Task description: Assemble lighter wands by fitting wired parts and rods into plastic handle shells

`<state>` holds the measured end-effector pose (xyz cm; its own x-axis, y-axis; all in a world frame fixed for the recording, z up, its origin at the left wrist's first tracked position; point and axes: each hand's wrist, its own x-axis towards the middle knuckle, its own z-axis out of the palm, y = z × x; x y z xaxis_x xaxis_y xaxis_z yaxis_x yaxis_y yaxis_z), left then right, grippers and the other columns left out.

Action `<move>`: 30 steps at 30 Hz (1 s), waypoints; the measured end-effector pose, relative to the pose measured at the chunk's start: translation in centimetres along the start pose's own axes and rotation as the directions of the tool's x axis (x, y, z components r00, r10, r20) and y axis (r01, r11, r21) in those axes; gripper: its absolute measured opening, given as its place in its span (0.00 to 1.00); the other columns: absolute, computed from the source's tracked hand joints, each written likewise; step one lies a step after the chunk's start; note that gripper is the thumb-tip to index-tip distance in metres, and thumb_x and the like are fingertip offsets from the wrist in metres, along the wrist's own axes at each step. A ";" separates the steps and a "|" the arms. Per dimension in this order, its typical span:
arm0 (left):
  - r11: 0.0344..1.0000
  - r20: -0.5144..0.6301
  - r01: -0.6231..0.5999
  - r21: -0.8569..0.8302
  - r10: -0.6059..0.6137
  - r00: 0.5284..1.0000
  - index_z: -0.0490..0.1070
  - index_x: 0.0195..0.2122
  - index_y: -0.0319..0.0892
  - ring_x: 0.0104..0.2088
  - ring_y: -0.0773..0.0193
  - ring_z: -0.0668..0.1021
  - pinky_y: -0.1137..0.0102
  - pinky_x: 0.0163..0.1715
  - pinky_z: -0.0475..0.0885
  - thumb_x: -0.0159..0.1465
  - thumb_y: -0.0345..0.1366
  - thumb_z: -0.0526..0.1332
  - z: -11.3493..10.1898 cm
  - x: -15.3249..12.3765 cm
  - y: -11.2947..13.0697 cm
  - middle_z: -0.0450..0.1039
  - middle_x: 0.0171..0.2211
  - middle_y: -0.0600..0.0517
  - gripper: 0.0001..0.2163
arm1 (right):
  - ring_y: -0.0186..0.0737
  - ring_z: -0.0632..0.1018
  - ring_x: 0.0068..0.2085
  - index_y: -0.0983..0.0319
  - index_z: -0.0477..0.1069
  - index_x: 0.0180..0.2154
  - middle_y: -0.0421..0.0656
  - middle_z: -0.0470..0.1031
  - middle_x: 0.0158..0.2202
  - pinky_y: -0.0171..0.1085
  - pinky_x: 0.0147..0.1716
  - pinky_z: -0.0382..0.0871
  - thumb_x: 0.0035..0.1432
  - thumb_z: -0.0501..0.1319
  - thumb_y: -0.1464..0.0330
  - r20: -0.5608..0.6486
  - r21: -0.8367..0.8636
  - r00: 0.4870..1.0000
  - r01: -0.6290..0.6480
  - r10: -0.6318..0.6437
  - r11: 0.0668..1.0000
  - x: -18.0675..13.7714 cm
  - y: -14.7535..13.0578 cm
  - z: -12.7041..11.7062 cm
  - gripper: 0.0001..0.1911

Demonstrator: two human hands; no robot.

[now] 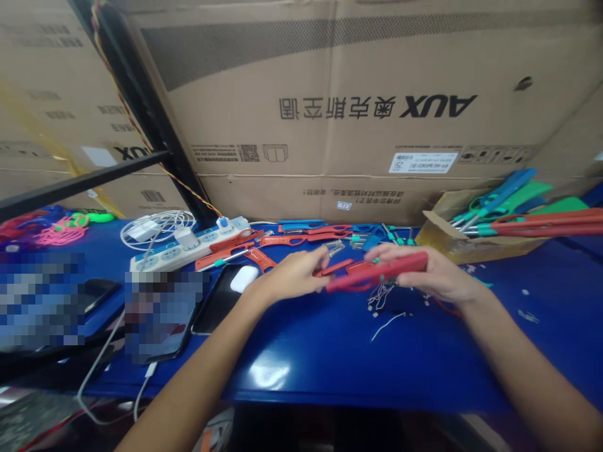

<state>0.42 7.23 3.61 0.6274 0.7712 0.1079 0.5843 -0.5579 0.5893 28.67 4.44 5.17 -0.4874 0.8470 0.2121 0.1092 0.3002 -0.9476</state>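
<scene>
My right hand (436,276) is closed around a red plastic handle shell (391,267), shaped like the body of a long-necked lighter and blurred by motion. My left hand (299,273) pinches a smaller, narrow red plastic piece (336,269) close to the shell's left end. Whether the two red parts touch, I cannot tell. Behind my hands lie orange-red handle shells (282,240), a blue shell (301,225) and metal tubes with green ends (400,237). Thin white wires with small ends (380,296) lie below the red shell.
An open cardboard box (471,248) at right holds green, blue and red long-necked lighters (509,201). At left are a power strip (188,246), phones (164,320), a white earbud case (244,278) and charging cables. Large cartons (330,144) stand behind the blue table (330,364).
</scene>
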 end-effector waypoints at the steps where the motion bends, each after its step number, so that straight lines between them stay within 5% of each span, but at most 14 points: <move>1: 0.999 -0.069 0.013 -0.034 -0.016 0.998 0.66 0.39 0.44 0.27 0.65 0.72 0.70 0.26 0.60 0.64 0.44 0.63 -0.1 0.0 0.2 0.72 0.28 0.55 0.10 | 0.48 0.80 0.49 0.54 0.80 0.45 0.44 0.81 0.47 0.48 0.49 0.76 0.53 0.72 0.63 0.067 -0.043 0.997 -0.020 0.023 0.999 0.0 0.0 -0.1 0.15; 3: 0.991 -0.153 0.013 -0.136 -0.034 0.988 0.67 0.42 0.44 0.30 0.64 0.74 0.70 0.28 0.63 0.62 0.48 0.65 0.0 0.1 0.8 0.74 0.31 0.54 0.15 | 0.44 0.81 0.44 0.55 0.81 0.41 0.43 0.82 0.41 0.45 0.46 0.76 0.56 0.71 0.65 0.161 -0.094 0.986 -0.017 0.032 0.995 0.1 0.0 0.1 0.10; 6: 0.966 -0.126 -0.062 -0.251 0.031 0.992 0.70 0.44 0.44 0.32 0.63 0.75 0.69 0.31 0.66 0.63 0.52 0.64 0.6 0.2 1.5 0.76 0.34 0.53 0.17 | 0.42 0.80 0.47 0.57 0.82 0.35 0.43 0.80 0.45 0.44 0.50 0.73 0.59 0.68 0.66 0.224 -0.128 0.973 0.081 -0.051 0.988 0.8 0.3 1.1 0.03; 12: 0.969 -0.155 -0.237 -0.070 0.224 0.962 0.76 0.38 0.42 0.37 0.61 0.75 0.66 0.40 0.67 0.69 0.50 0.58 1.6 0.7 1.8 0.75 0.36 0.49 0.17 | 0.41 0.79 0.42 0.58 0.79 0.37 0.41 0.79 0.39 0.43 0.45 0.73 0.57 0.69 0.61 0.033 -0.248 0.998 0.068 -0.061 0.966 1.7 1.2 2.8 0.08; 20: 0.927 -0.092 0.011 -0.374 -0.049 0.995 0.77 0.37 0.41 0.22 0.69 0.72 0.71 0.25 0.66 0.68 0.53 0.58 1.9 0.6 2.2 0.74 0.27 0.53 0.19 | 0.43 0.81 0.38 0.57 0.67 0.44 0.43 0.79 0.40 0.44 0.39 0.76 0.55 0.70 0.59 -0.224 -0.296 0.969 0.031 -0.101 0.955 1.8 3.3 3.8 0.19; 27: 0.851 -0.006 0.074 -0.520 -0.090 0.996 0.75 0.34 0.40 0.19 0.71 0.71 0.73 0.19 0.64 0.69 0.54 0.55 2.0 0.7 2.5 0.76 0.29 0.51 0.22 | 0.44 0.80 0.38 0.58 0.65 0.49 0.45 0.79 0.41 0.44 0.37 0.76 0.57 0.69 0.60 -0.231 -0.398 0.964 0.032 -0.134 0.917 1.7 3.4 3.7 0.22; 30: 0.860 -0.055 0.076 -0.505 -0.120 0.991 0.73 0.33 0.41 0.21 0.71 0.71 0.72 0.21 0.65 0.68 0.55 0.56 1.8 0.8 2.4 0.75 0.28 0.52 0.21 | 0.44 0.80 0.41 0.57 0.70 0.49 0.46 0.78 0.45 0.44 0.38 0.77 0.60 0.66 0.59 -0.256 -0.393 0.949 0.074 -0.186 0.916 1.7 2.7 3.4 0.17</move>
<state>3.24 5.96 3.62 0.5233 0.8484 0.0801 0.2906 -0.2659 0.9192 25.21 5.23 2.12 -0.2614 0.8598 0.4386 0.4050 0.5101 -0.7588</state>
